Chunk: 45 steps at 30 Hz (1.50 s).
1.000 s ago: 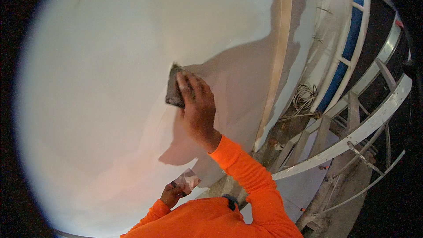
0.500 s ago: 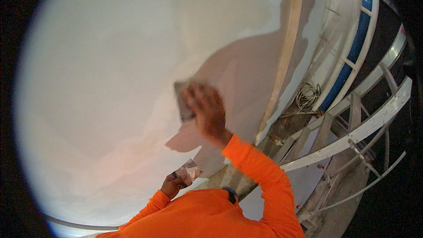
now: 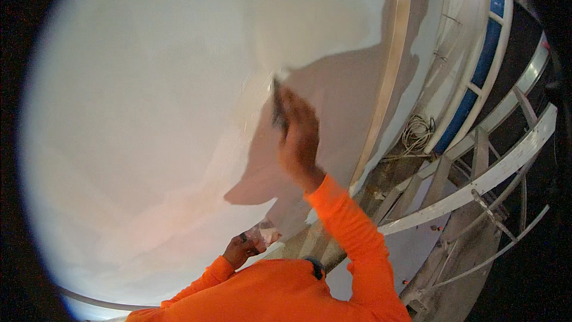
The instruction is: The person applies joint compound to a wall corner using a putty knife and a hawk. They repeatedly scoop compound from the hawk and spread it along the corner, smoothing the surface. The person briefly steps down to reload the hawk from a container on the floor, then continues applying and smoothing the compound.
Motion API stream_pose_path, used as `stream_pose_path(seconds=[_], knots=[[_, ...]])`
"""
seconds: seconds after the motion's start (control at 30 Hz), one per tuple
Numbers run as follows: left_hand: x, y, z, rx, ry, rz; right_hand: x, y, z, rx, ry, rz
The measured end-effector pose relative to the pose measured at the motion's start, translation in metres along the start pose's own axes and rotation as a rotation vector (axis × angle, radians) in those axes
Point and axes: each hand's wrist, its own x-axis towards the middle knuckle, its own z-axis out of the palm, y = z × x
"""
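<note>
My right hand (image 3: 301, 137) is raised at the middle of the view, closed on a dark flat putty knife (image 3: 277, 106). Its blade is seen nearly edge-on at the pale wall (image 3: 149, 95); motion blur hides whether it touches. Faint wet-looking streaks run down the wall just left of the blade. Lower down, close to my body, my left hand (image 3: 237, 251) grips a second flat putty knife (image 3: 258, 231). A lump of pinkish-white putty (image 3: 270, 236) lies on that one.
A tan vertical strip (image 3: 387, 83) runs along the wall at the right. Beyond it are a coil of cable (image 3: 418, 133), a blue panel with white rails (image 3: 487, 53) and a metal ladder (image 3: 465, 200). My shadow falls across the wall.
My right hand has moved up and to the right with its putty knife. The blade has turned from showing its flat face to nearly edge-on. My left hand has shifted slightly right.
</note>
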Motion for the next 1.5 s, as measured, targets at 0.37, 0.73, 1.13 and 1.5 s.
stream_pose_path(seconds=[0.37, 0.73, 1.13, 1.5], knots=[[0.002, 0.001, -0.004, -0.084, -0.033, -0.055, -0.045, -0.051, 0.011, -0.054, -0.206, -0.403], [0.001, 0.009, 0.002, 0.042, -0.046, -0.001, 0.057, 0.040, -0.006, -0.017, 0.112, -0.136], [0.011, 0.009, -0.001, 0.340, -0.041, -0.043, -0.091, -0.027, 0.025, 0.069, -0.170, -0.157], [0.004, 0.015, 0.015, 0.234, 0.031, -0.023, 0.104, 0.127, -0.026, 0.025, 0.149, 0.169]])
